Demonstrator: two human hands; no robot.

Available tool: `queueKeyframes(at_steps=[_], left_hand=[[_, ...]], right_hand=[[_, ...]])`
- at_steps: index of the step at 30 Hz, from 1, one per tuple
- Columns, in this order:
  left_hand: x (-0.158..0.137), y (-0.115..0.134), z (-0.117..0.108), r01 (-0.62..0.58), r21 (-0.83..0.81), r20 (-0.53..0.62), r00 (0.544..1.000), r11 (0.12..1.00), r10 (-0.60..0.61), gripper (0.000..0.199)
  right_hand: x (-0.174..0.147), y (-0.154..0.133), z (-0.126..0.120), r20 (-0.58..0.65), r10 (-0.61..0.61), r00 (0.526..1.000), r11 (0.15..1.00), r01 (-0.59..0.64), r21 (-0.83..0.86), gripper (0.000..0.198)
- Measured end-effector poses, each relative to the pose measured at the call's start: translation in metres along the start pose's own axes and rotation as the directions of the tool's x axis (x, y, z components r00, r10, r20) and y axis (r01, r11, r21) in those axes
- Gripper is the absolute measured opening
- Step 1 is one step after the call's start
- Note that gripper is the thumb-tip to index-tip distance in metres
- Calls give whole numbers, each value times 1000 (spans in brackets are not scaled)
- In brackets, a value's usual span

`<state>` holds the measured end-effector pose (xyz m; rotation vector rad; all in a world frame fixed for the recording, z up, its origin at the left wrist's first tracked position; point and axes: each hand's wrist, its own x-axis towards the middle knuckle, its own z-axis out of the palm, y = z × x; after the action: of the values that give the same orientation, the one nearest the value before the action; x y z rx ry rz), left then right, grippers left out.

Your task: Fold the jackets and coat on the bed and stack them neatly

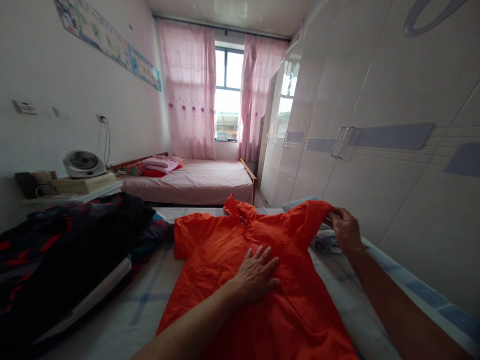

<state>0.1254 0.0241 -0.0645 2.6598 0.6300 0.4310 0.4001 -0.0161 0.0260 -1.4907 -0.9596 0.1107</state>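
An orange jacket (210, 260) with a collar and front pockets lies spread on the bed in front of me, its collar pointing away. My left hand (258, 275) rests flat on the jacket's front, fingers spread. At the far right, my right hand (343, 227) pinches the end of the jacket's right-side sleeve and holds it slightly raised. The lower part of the jacket runs out of view at the bottom, partly covered by my left forearm.
Dark clothes (82, 260) are heaped on the left of the bed (146, 300). Folded clothing (326, 242) lies beyond the raised sleeve. A white wardrobe (375, 185) lines the right side. A small fan (84, 164) stands at left; another bed (210, 180) is by the window.
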Motion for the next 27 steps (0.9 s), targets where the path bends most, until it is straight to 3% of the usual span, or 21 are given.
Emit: queueKeyframes(at_steps=[1, 3, 4, 5, 6, 7, 8, 13, 18, 23, 25, 27], left_hand=[[-1, -2, 4, -16, -22, 28, 999, 1000, 16, 59], [-3, -6, 5, -18, -57, 49, 999, 998, 21, 48], [-6, -9, 2, -7, -69, 40, 999, 998, 10, 40], [-10, -12, -2, 9, -84, 28, 1000, 996, -6, 31], [-15, -16, -8, 36, -99, 12, 999, 994, -35, 26], [-21, -20, -14, 79, -112, -8, 997, 991, -81, 25], [-29, -24, -21, 135, -121, -30, 990, 983, -140, 27], [-67, -37, -55, 403, -123, -187, 888, 907, -420, 28], [-66, -53, -72, 408, -180, -415, 793, 895, -445, 33], [-41, -84, -72, 499, -341, -302, 745, 797, -595, 58], [-34, -86, -72, 506, -406, -284, 721, 761, -632, 62], [-30, -79, -72, 473, -474, -294, 710, 742, -640, 56]], right_hand=[[-8, -7, 9, 18, -42, 999, 999, 42, -6, 26], [-34, -21, 27, 205, -188, 961, 978, 202, -51, 18], [-51, -26, 34, 347, -277, 896, 945, 319, -70, 14], [-69, -30, 39, 490, -351, 798, 894, 441, -77, 14], [-86, -31, 42, 581, -393, 713, 842, 533, -85, 18], [-101, -29, 42, 633, -410, 656, 795, 597, -104, 23], [-113, -25, 42, 640, -407, 652, 768, 624, -147, 27], [-130, 21, 26, 592, -268, 760, 681, 584, -441, 40], [-118, 39, 24, 593, -232, 771, 604, 592, -533, 40], [-119, 26, 39, 641, -260, 722, 533, 661, -528, 24], [-117, 29, 41, 612, -208, 763, 565, 605, -561, 20], [-112, 38, 40, 497, -135, 857, 650, 455, -608, 19]])
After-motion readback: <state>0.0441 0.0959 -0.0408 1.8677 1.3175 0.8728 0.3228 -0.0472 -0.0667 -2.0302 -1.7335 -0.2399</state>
